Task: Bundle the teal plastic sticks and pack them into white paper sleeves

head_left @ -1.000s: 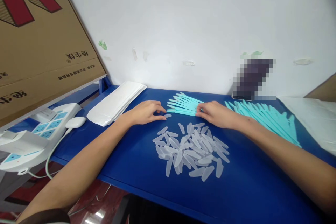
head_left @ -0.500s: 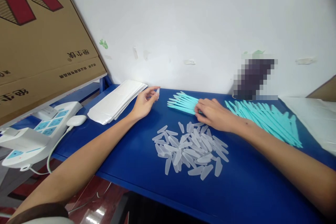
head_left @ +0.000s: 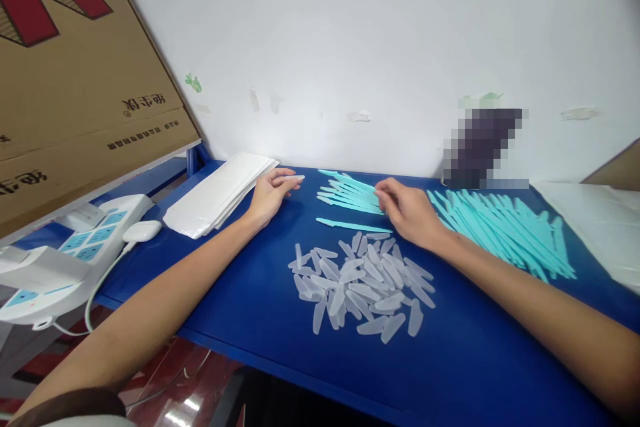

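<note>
My left hand (head_left: 269, 192) pinches a small translucent cap (head_left: 294, 178) between thumb and fingertips, just right of a stack of white sleeves (head_left: 220, 194). My right hand (head_left: 407, 211) rests with curled fingers on the handle ends of a small fan of teal plastic blades (head_left: 347, 191). One teal blade (head_left: 353, 225) lies apart in front of that fan. A heap of translucent caps (head_left: 361, 279) lies in front of both hands on the blue table (head_left: 450, 353).
A larger pile of teal blades (head_left: 505, 229) spreads to the right. A blurred dark object (head_left: 483, 149) leans on the white wall. A white power strip (head_left: 65, 250) with a plug (head_left: 143, 231) and a big cardboard box (head_left: 75, 80) stand at left.
My left hand picked a cap off the table and lifted it back toward the white sleeves. My right hand shifted on the teal fan, and one blade now lies separate in front.
</note>
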Motion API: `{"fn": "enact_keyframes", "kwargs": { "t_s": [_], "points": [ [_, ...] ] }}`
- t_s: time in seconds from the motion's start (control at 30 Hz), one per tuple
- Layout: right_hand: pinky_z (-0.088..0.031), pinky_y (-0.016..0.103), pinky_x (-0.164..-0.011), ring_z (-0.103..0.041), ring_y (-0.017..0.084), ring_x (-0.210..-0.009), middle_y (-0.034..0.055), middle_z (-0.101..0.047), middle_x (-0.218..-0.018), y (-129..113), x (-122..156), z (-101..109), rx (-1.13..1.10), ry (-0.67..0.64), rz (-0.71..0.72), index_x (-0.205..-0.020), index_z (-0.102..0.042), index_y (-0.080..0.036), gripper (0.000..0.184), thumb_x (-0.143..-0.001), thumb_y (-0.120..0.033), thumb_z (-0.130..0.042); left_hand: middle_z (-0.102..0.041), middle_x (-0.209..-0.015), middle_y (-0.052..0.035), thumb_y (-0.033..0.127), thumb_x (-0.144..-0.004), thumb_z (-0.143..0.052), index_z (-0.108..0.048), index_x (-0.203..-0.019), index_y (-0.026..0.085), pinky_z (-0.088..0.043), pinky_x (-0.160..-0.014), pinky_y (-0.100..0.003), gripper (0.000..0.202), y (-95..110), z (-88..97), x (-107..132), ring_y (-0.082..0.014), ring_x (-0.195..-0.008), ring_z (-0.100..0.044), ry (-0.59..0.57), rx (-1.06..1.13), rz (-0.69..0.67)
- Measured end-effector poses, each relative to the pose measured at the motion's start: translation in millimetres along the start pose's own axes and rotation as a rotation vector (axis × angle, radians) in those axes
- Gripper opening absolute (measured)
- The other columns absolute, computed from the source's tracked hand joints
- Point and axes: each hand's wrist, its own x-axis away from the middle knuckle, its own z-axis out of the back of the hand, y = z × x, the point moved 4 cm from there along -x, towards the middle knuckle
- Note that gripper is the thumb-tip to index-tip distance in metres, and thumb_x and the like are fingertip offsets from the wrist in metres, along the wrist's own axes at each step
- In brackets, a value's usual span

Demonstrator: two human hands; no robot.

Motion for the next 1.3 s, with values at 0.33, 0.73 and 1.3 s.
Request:
{"fn": "enact_keyframes", "kwargs": {
  "t_s": [0.33,0.73,1.3],
  "points": [
    [-0.035,0.029,-0.064,-0.045,0.016,-0.059,-0.0019,-0.051,-0.066,-0.5,3.6,-7.5,-0.066,-0.07,0.008,-0.093,-0.053,-0.022,0.023,-0.101,-0.037,-0.037,-0.077,-0.097,-0.0086,0.048,-0.073,-0.08,-0.075,-0.091,0.017,-0.051,-0.079,-0.03,0.036,3.4,-2.6,2.0,-0.0199,-0.088,-0.069,-0.071,-0.139,-0.145],
    [-0.033,0.029,-0.063,-0.044,0.015,-0.059,-0.0024,-0.05,-0.066,1.1,4.1,-6.7,-0.062,-0.084,-0.003,-0.093,-0.052,-0.022,0.023,-0.101,-0.037,-0.037,-0.078,-0.097,-0.0095,0.047,-0.069,-0.083,-0.077,-0.093,0.016,-0.053,-0.087,-0.033,0.039,4.2,-4.0,4.2,-0.0219,-0.092,-0.07,-0.084,-0.069,-0.113],
    [-0.035,0.029,-0.063,-0.048,0.016,-0.06,0.0,-0.054,-0.067,-5.7,2.3,1.5,-0.05,0.019,-0.038,-0.089,-0.052,-0.022,0.023,-0.099,-0.036,-0.037,-0.076,-0.09,-0.0055,0.045,-0.068,-0.085,-0.078,-0.09,0.019,-0.05,-0.073,-0.027,0.035,-0.3,-11.5,4.8,-0.0177,-0.083,-0.066,-0.056,0.028,-0.076]
  ]
}}
